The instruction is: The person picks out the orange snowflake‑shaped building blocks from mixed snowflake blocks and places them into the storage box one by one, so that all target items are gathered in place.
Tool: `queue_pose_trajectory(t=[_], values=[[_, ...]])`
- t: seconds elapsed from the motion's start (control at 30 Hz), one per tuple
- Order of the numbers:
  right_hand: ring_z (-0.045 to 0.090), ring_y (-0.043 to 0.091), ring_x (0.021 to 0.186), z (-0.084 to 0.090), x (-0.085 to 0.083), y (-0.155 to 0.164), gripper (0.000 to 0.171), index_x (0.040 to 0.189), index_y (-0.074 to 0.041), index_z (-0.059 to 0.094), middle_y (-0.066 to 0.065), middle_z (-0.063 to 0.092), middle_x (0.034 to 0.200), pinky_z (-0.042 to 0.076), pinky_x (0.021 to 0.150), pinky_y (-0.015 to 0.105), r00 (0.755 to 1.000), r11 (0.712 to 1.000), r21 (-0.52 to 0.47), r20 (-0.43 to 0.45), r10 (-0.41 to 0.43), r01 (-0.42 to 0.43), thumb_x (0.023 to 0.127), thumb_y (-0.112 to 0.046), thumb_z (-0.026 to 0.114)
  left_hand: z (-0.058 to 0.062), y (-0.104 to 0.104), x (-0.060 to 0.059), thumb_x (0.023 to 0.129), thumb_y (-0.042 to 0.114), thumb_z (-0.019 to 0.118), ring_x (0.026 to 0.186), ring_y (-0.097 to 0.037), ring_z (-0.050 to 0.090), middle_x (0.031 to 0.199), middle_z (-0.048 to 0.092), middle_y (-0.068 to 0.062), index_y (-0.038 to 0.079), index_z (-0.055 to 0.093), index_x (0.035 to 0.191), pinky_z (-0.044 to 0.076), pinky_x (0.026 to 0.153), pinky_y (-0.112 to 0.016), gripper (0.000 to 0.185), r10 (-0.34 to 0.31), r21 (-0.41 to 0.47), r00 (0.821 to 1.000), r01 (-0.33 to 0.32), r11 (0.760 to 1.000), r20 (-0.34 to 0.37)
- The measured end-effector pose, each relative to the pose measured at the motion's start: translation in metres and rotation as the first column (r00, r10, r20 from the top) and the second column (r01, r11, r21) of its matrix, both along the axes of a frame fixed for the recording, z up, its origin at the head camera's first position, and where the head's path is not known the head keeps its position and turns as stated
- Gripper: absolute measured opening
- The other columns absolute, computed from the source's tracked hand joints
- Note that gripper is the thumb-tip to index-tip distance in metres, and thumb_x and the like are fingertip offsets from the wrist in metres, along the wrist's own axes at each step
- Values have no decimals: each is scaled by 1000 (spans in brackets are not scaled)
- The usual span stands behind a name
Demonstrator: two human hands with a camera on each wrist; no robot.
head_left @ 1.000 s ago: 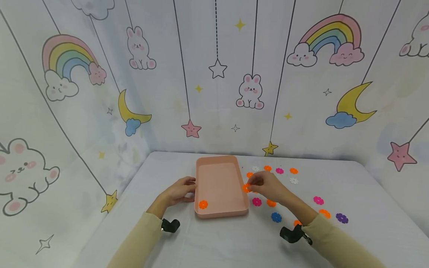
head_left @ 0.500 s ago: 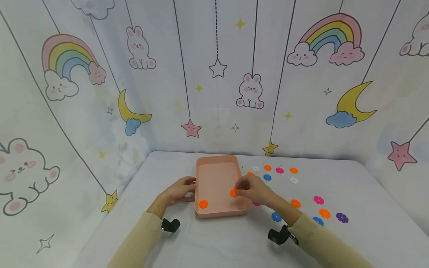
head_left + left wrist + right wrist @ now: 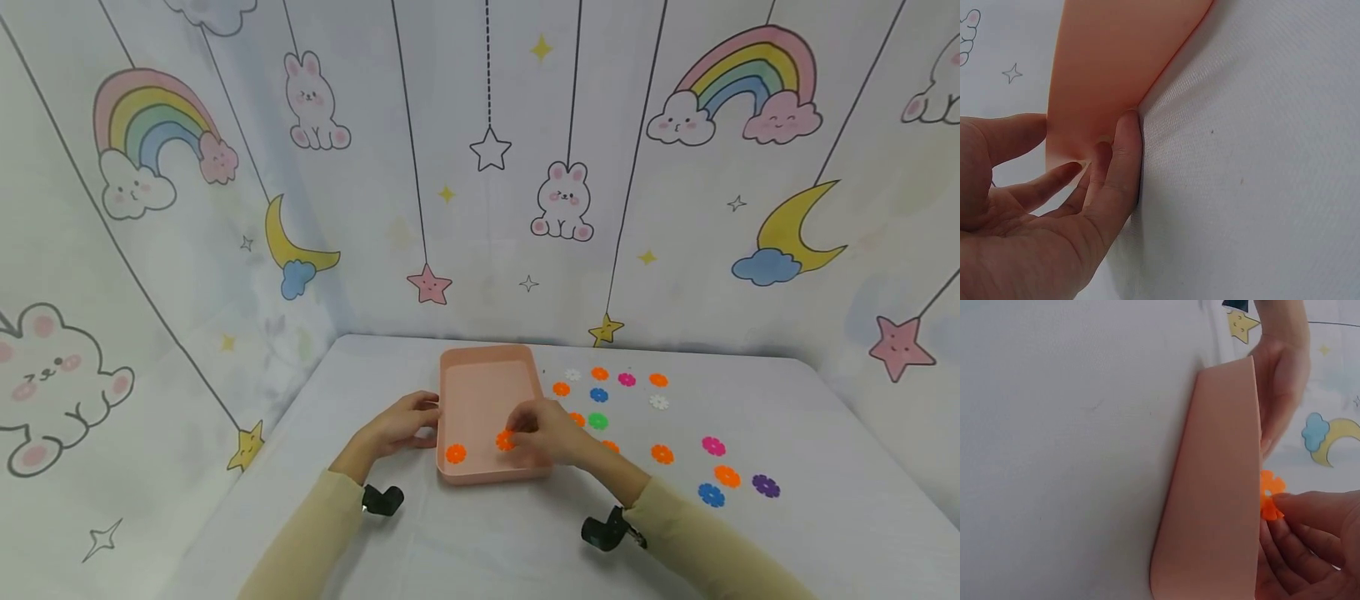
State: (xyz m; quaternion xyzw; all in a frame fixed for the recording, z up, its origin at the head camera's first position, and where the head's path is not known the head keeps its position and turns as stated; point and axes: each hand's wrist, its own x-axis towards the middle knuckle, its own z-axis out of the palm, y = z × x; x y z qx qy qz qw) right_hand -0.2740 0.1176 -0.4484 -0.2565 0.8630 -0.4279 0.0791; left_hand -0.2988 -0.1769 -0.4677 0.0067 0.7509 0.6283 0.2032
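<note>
A shallow pink tray point(image 3: 489, 379) lies on the white cloth. My left hand point(image 3: 402, 423) rests against its left side; in the left wrist view the fairly straight fingers point(image 3: 1127, 134) touch the outer wall, the thumb at the rim. My right hand point(image 3: 551, 429) reaches over the tray's right rim. Between its thumb and fingers it pinches an orange flower-shaped plastic disc point(image 3: 1270, 495), which shows above the rim in the right wrist view. A second orange disc point(image 3: 455, 453) lies in the tray's near left corner.
Right of the tray several flower-shaped discs are scattered on the cloth, among them a green disc point(image 3: 597, 421), a purple disc point(image 3: 766, 486) and a blue disc point(image 3: 711, 495). A patterned curtain point(image 3: 360, 167) stands behind the table.
My right hand has carried the pinched orange disc leftward from the tray's right edge to over its inside. The left hand has stayed at the tray's left side.
</note>
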Motion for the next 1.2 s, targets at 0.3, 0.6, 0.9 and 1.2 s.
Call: queue_pose_trajectory(t=[0.3, 0.6, 0.9, 1.2], values=[[60, 15, 83, -5, -1, -18, 9, 95, -11, 72, -5, 67, 89, 55, 76, 23, 999, 998, 47, 13, 33, -34, 93, -2, 72, 1, 0, 1, 107, 11, 51, 120, -32, 60, 142, 51, -21, -2, 41, 150, 60, 90, -47, 46, -9, -8, 1000, 9, 1000, -12], [58, 14, 80, -7, -5, -35, 6, 91, -9, 71, -5, 64, 84, 53, 73, 23, 1000, 995, 99, -26, 17, -15, 90, -3, 74, 1, 0, 1, 107, 13, 52, 122, -32, 59, 143, 50, -22, -2, 40, 150, 59, 91, -47, 47, -10, -17, 1000, 10, 1000, -4], [58, 14, 81, -18, -11, -42, 10, 92, -10, 71, -5, 64, 86, 55, 75, 24, 999, 996, 88, -40, -22, 26, 90, 0, 71, 1, 0, 2, 107, 13, 52, 121, -32, 59, 143, 50, -22, -2, 40, 150, 60, 91, -47, 48, -7, -11, 1000, 7, 1000, -3], [57, 15, 83, -20, -14, -47, 13, 97, -8, 71, -2, 64, 88, 54, 77, 26, 999, 994, 107, -15, -37, 38, 88, 0, 73, 1, -1, 2, 106, 13, 53, 120, -32, 60, 143, 51, -21, -2, 40, 150, 60, 90, -47, 48, 1, -7, 1000, -1, 1000, -6]])
